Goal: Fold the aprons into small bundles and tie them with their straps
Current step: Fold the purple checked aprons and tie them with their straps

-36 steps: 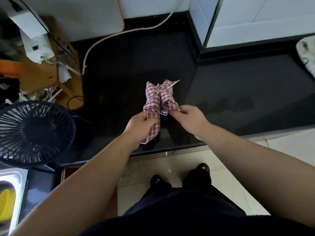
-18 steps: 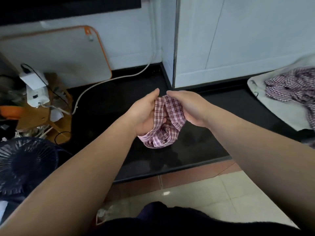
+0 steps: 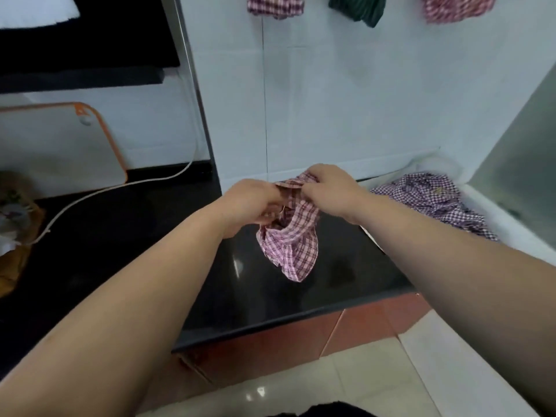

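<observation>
Pink check apron (image 3: 288, 248), 1 pc, loosely bunched, held up in both hands over black counter (image 3: 120, 236).
L hand (image 3: 255, 203) & R hand (image 3: 331, 188): fingers curled, each pinching apron's top edge, hands close together; fingertips mostly hidden in cloth. Apron hangs slack above counter's front; straps can't be made out. Counter, R end: 1 heap purple check cloth (image 3: 436, 203), partly cut off by R forearm. Counter, L part: 1 white cable (image 3: 120, 188); 1 white board w/ orange rim (image 3: 60, 145) at the back. Wall above counter: 3 cloths, namely pink check (image 3: 273, 6), dark green (image 3: 356, 9), red check (image 3: 457, 7), tops cut off by frame.
</observation>
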Action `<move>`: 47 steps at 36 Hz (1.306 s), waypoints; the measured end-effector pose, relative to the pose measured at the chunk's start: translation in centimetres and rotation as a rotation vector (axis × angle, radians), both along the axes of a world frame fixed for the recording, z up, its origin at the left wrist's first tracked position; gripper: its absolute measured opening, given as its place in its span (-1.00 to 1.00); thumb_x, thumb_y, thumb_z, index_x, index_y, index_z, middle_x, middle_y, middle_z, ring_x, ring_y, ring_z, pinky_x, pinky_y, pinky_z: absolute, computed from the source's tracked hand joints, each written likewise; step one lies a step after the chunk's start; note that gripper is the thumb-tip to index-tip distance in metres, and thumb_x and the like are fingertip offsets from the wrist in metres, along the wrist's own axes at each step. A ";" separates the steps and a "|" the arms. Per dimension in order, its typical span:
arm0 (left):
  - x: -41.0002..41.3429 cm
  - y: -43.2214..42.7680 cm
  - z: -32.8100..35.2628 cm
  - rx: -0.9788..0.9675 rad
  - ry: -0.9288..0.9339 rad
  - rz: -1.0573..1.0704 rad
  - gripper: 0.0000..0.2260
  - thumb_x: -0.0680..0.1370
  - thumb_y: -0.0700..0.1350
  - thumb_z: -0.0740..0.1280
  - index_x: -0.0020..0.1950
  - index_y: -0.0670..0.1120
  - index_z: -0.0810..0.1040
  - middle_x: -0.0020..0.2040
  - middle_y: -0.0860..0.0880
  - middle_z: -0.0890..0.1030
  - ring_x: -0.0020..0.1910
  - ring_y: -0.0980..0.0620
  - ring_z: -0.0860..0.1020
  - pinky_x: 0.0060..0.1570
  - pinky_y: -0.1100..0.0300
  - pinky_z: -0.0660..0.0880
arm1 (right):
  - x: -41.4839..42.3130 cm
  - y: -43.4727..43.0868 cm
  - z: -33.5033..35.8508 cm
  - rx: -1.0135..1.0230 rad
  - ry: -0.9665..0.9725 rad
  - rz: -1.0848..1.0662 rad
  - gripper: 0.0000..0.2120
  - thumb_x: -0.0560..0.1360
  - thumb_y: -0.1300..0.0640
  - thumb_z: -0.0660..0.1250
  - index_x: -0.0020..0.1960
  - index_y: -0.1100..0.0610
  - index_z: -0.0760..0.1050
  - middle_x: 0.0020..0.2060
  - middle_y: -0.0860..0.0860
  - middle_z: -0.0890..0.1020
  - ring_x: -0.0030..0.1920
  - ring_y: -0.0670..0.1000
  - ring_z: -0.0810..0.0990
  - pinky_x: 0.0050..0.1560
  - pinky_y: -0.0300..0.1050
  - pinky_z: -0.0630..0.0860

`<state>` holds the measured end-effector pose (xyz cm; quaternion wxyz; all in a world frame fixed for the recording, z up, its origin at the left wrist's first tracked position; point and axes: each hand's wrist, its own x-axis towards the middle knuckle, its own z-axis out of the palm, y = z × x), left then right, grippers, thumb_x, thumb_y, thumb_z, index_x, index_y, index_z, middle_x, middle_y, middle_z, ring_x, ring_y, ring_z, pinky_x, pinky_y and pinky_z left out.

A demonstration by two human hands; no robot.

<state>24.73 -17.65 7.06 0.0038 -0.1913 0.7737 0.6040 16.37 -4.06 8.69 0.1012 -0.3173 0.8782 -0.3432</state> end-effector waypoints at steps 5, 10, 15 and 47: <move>-2.2 3.2 -0.2 -0.580 0.202 0.099 -0.69 0.41 -0.11 0.45 0.09 -0.08 0.46 -0.04 0.03 0.49 -0.05 0.05 0.47 -0.13 0.24 0.40 | -2.0 2.4 2.7 -0.021 -0.073 0.099 -0.75 0.46 0.33 0.18 -0.34 0.10 0.38 -0.38 -0.06 0.42 -0.34 -0.09 0.36 -0.42 -0.32 0.22; -6.0 5.7 1.8 -0.456 0.278 -0.219 -0.60 0.53 -0.24 0.32 0.36 -0.05 0.44 0.23 -0.02 0.57 0.24 0.00 0.51 0.24 0.15 0.41 | -4.2 4.8 4.4 0.093 -0.027 0.110 -0.96 0.42 0.26 0.30 -0.20 0.17 0.47 -0.33 -0.01 0.44 -0.33 -0.08 0.39 -0.36 -0.18 0.27; -9.8 6.4 2.8 -0.473 0.231 -0.162 -0.90 0.56 -0.18 0.24 -0.03 -0.12 0.55 -0.17 -0.02 0.57 -0.15 0.00 0.50 -0.13 0.11 0.39 | -7.1 7.7 3.8 0.157 0.089 -0.095 -0.85 0.41 0.21 0.34 -0.05 0.14 0.41 -0.26 -0.04 0.44 -0.21 0.00 0.44 -0.34 -0.16 0.32; -29.1 13.3 20.7 0.120 0.620 -0.297 -0.72 0.68 -0.10 0.13 -0.19 -0.12 0.46 -0.36 0.02 0.51 -0.33 0.10 0.47 -0.13 0.15 0.41 | -23.5 16.5 19.8 -0.946 -0.121 -0.266 -0.85 0.57 0.25 0.27 -0.18 0.15 0.44 -0.51 0.01 0.44 -0.49 -0.04 0.41 -0.23 -0.04 0.45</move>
